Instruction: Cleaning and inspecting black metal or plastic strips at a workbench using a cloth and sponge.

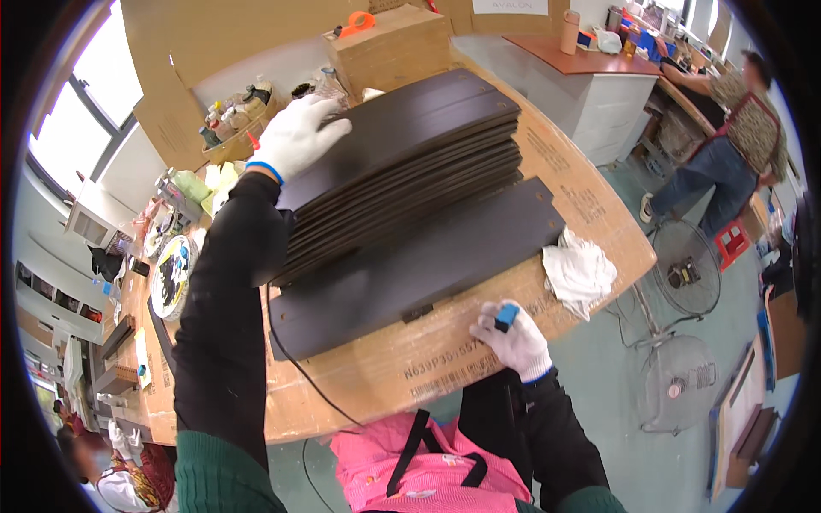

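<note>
My left hand (299, 141), in a white knitted glove, is at the far left end of a stack of dark brown boards (402, 128). Its fingers are stretched and the thumb stands apart; whether it touches the top board I cannot tell. In front of the stack a single dark board (428, 269) lies flat, with small holes near its right end. My right hand (523, 349), gloved too, is closed around a small blue and black block (506, 317) near the table's front edge. Beside the single board's right end lies a crumpled white cloth (579, 272).
Cardboard covers the table (368, 385); a dark cable (312, 383) crosses its front edge. A cardboard box (389, 51) with orange tape (357, 24), bottles (231, 120) and a round tub (174, 275) stand behind and left. Fans (684, 265) stand right; two people work farther off.
</note>
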A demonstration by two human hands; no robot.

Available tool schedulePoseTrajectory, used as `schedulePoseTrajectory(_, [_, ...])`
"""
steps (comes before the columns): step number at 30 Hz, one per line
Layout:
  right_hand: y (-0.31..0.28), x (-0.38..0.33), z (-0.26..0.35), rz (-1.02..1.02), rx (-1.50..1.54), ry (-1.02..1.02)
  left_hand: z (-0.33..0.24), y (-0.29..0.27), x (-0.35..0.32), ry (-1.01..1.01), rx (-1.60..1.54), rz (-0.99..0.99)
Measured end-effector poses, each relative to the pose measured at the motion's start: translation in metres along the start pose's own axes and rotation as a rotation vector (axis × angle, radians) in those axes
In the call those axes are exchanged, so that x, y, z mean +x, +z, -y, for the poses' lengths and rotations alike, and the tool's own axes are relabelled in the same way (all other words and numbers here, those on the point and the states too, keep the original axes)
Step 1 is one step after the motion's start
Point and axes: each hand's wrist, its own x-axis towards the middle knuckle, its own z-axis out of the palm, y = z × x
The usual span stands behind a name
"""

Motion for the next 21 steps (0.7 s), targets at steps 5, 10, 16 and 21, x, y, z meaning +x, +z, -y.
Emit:
schedulePoseTrajectory(5, [-0.009, 0.003, 0.006, 0.063, 0.018, -0.060, -0.159, -0.008, -0.055, -0.148, 0.099, 0.411])
schedulePoseTrajectory(10, [-0.012, 0.004, 0.002, 0.126, -0.021, -0.064, -0.161, 0.055, -0.158, -0.160, 0.141, 0.459])
schedulePoseTrajectory(16, [0.004, -0.012, -0.025, 0.008, 0.140, -0.018, -0.172, 0.078, -0.258, -0.384, -0.005, 0.077])
schedulePoseTrajectory(21, [0.078, -0.042, -0.086, 0.106, 0.271, 0.219, -0.230, 0.054, -0.346, -0.558, -0.923, 0.017])
